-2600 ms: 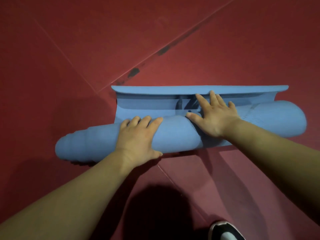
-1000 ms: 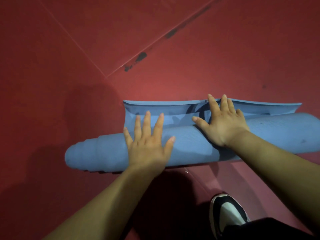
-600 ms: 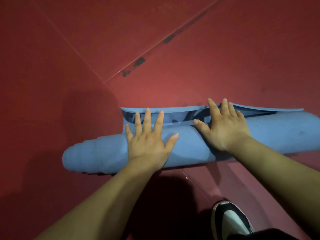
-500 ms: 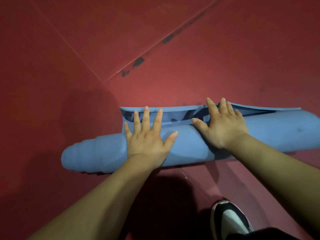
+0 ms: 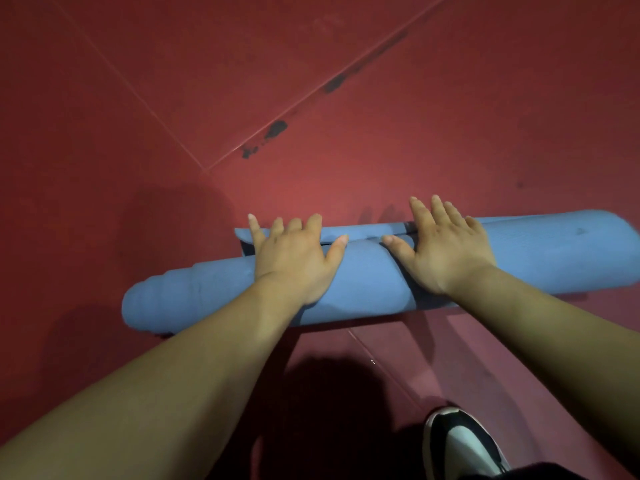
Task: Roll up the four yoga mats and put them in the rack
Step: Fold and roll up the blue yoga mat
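A blue yoga mat (image 5: 367,282) lies across the red floor, rolled into a thick tube with its left end telescoped out. Only a thin strip of its loose end still shows along the far side of the roll. My left hand (image 5: 294,258) presses flat on top of the roll left of centre, fingers straight and reaching over the loose edge. My right hand (image 5: 446,247) presses flat on the roll right of centre, fingers spread. No rack or other mat is in view.
The red padded floor (image 5: 381,98) has seams running diagonally and a few black scuff marks (image 5: 273,131) beyond the mat. My black-and-white shoe (image 5: 464,445) is at the bottom right, behind the roll.
The roll has moved forward over the flat tail, which shrank from a wide flap to a thin strip. Both hands stayed flat on top and travelled with it.
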The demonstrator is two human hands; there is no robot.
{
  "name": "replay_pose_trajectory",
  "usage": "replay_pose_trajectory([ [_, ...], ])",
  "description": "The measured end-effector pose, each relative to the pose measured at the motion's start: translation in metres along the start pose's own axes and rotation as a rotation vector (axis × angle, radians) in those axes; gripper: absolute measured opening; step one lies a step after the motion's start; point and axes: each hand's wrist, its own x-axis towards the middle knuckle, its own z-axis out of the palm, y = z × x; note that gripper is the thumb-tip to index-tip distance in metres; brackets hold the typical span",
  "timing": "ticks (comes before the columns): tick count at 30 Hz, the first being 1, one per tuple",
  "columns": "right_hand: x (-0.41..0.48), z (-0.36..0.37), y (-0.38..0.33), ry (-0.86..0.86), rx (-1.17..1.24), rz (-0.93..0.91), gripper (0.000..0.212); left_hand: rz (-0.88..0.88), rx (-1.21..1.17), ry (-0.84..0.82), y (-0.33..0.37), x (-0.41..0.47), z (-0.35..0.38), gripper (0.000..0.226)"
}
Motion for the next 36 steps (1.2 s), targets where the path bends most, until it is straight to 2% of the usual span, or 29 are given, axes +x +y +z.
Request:
replay_pose_trajectory([
  [3,0.004,-0.001,0.001,-0.008,0.002,-0.021,0.095,0.023,0.027,0.016,0.002,0.003,-0.004,0.067],
  [10,-0.001,0.002,0.001,0.092,-0.018,-0.027,0.089,0.058,0.043,0.06,0.002,-0.001,-0.004,0.061],
  [16,-0.012,0.011,0.004,0.236,0.007,-0.031,0.079,0.074,0.106,0.082,0.005,-0.018,-0.001,0.066],
  [21,-0.02,0.022,0.007,0.347,0.031,-0.056,0.064,0.034,0.121,-0.007,0.015,-0.026,-0.006,0.076],
  [24,-0.028,0.028,0.009,0.437,0.103,-0.073,0.056,0.033,0.081,-0.022,0.019,-0.024,-0.005,0.077],
  [26,-0.032,0.03,0.015,0.479,0.178,-0.08,0.053,0.093,0.061,0.014,0.019,-0.027,-0.001,0.077],
  [28,-0.035,0.031,0.028,0.496,0.192,-0.012,0.056,0.185,0.021,-0.051,0.02,-0.031,0.0,0.081],
  [31,-0.039,0.031,0.057,0.487,0.149,0.212,0.069,0.27,-0.018,-0.191,0.033,-0.035,-0.003,0.082],
  [36,-0.044,0.023,0.101,0.455,0.273,0.477,0.077,0.315,-0.008,-0.176,0.09,-0.03,-0.004,0.074],
])
